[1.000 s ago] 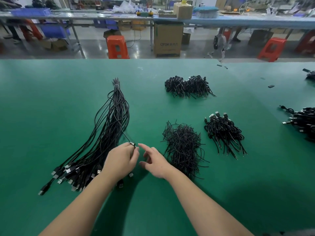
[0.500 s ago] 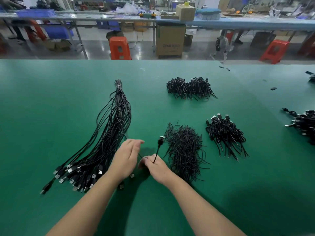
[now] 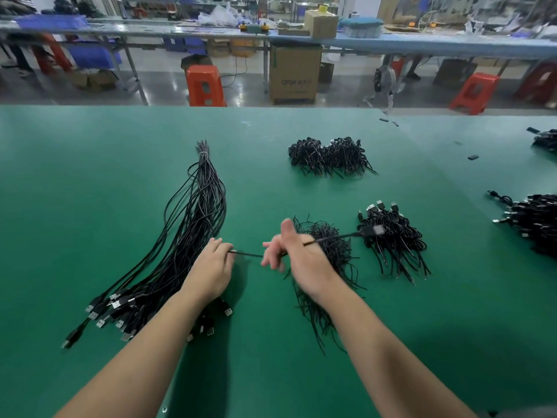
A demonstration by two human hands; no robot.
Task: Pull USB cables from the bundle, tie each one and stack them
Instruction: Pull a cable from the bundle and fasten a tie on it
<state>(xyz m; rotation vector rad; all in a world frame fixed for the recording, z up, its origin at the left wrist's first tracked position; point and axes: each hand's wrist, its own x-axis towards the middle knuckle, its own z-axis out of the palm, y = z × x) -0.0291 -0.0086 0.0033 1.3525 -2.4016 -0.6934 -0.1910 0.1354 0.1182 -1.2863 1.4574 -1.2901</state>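
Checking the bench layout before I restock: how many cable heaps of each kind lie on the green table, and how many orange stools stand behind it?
Long untied cable bundle: 1
Loose tie-wire heap: 1
Heaps of tied cables: 3, plus a further partly cropped dark clump at the right edge
Orange stools: 2
Total: 7

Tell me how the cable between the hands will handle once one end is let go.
The cable is thin, so probably light and floppy: held taut between left hand and right hand, it would likely droop once released. Its plug end probably swings down first.
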